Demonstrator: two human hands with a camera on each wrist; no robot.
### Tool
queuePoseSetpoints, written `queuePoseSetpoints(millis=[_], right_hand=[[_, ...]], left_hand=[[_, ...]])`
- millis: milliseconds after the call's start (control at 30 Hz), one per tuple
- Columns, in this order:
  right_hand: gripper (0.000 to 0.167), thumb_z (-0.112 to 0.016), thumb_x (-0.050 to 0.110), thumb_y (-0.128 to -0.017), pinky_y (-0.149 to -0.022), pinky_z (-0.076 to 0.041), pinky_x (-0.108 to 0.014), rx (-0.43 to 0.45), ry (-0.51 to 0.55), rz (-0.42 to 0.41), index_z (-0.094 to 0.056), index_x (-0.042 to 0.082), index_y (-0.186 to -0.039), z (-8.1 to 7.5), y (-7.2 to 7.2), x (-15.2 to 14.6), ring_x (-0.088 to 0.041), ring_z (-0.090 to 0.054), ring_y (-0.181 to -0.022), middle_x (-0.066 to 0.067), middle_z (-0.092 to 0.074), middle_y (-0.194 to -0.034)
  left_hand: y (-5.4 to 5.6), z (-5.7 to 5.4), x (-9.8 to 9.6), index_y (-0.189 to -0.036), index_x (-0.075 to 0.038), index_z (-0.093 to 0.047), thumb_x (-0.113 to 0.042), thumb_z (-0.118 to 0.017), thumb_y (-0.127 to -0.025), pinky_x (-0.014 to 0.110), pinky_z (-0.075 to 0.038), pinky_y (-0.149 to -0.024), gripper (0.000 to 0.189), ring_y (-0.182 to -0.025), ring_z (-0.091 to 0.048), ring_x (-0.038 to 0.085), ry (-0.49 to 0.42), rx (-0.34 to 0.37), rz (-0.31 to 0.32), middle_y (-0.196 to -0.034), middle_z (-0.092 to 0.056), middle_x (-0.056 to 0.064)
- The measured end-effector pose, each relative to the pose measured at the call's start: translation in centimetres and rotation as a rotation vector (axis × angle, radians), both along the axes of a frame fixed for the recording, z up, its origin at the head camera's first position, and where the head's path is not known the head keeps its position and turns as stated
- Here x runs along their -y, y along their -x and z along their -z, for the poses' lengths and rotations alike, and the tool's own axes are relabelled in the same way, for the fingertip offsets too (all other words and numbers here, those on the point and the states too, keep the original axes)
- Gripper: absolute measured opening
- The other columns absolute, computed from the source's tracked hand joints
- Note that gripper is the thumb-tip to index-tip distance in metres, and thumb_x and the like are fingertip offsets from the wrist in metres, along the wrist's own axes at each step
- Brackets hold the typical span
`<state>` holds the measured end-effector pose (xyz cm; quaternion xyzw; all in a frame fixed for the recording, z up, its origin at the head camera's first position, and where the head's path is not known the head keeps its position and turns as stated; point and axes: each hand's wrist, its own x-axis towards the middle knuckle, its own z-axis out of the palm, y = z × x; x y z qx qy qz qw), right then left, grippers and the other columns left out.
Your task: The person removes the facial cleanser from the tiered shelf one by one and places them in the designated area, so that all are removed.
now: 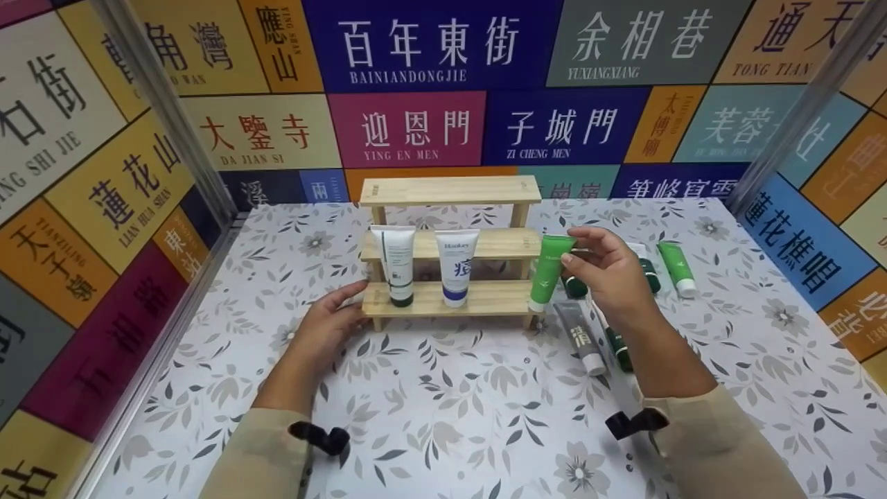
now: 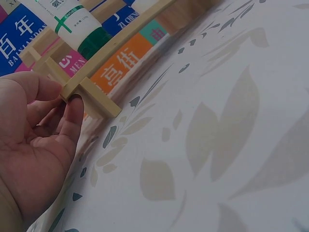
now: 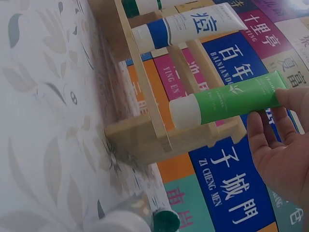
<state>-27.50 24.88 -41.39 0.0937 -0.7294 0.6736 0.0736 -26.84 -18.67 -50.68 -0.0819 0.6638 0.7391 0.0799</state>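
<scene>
A three-tier wooden display stand [image 1: 450, 188] stands on the table. My left hand [image 1: 327, 326] pinches the left end of its lowest step, thumb and fingertips at the corner in the left wrist view. A white tube with a dark green cap [image 1: 396, 260] and a white tube with a blue band [image 1: 454, 267] stand upright, cap down, on that step. My right hand [image 1: 611, 270] pinches the top end of a green squeeze tube [image 1: 551, 272]. Its white cap [image 3: 185, 111] points down at the step's right end; whether it touches the wood I cannot tell.
Right of the stand lie a grey tube [image 1: 578, 336], another green tube [image 1: 675, 269] and several dark-green-capped tubes, partly hidden behind my right hand and forearm. Printed panels [image 1: 416, 41] wall the table's back and sides. A floral cloth [image 1: 429, 416] covers the table.
</scene>
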Motion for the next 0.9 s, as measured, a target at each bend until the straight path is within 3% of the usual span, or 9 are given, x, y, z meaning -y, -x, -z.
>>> queuePoseSetpoints(millis=[233, 400, 700, 900], right_hand=[[0.035, -0.074, 0.012, -0.101, -0.089, -0.061, -0.024, 0.008, 0.041, 0.026, -0.065, 0.017, -0.134, 0.1, -0.6, -2.6, -0.011, -0.068, -0.108, 0.003, -0.064, -0.114], [0.034, -0.072, 0.006, -0.101, -0.087, -0.062, -0.025, -0.011, 0.130, 0.037, -0.065, 0.013, -0.133, 0.2, -0.9, -4.4, -0.010, -0.070, -0.101, 0.002, -0.064, -0.113], [0.035, -0.072, 0.005, -0.100, -0.083, -0.062, -0.022, -0.024, 0.181, 0.036, -0.066, 0.012, -0.134, 1.2, -1.1, -7.2, -0.009, -0.071, -0.099, 0.002, -0.067, -0.112], [0.039, -0.072, 0.005, -0.100, -0.079, -0.062, -0.022, -0.022, 0.217, 0.042, -0.065, 0.011, -0.138, 1.3, -1.3, -9.5, -0.010, -0.073, -0.096, 0.001, -0.070, -0.117]], left_hand=[[-0.1, 0.0, 0.0, -0.154, -0.015, -0.057, -0.007, -0.067, -0.100, 0.029, -0.055, -0.103, 0.056, -0.118, -0.072, 0.013, 0.007, -0.013, 0.000, -0.149, -0.066, 0.012], [-0.1, -0.2, 0.0, -0.154, -0.016, -0.058, -0.009, -0.069, -0.099, 0.031, -0.054, -0.106, 0.056, -0.121, -0.071, 0.014, 0.007, -0.007, 0.003, -0.149, -0.067, 0.011], [0.0, -0.1, 0.1, -0.154, -0.015, -0.058, -0.008, -0.069, -0.099, 0.029, -0.055, -0.103, 0.057, -0.117, -0.072, 0.013, 0.001, -0.017, 0.007, -0.147, -0.068, 0.012], [0.1, -0.2, 0.0, -0.153, -0.017, -0.058, -0.010, -0.069, -0.100, 0.028, -0.054, -0.105, 0.055, -0.125, -0.071, 0.014, -0.006, 0.000, 0.016, -0.150, -0.067, 0.009]])
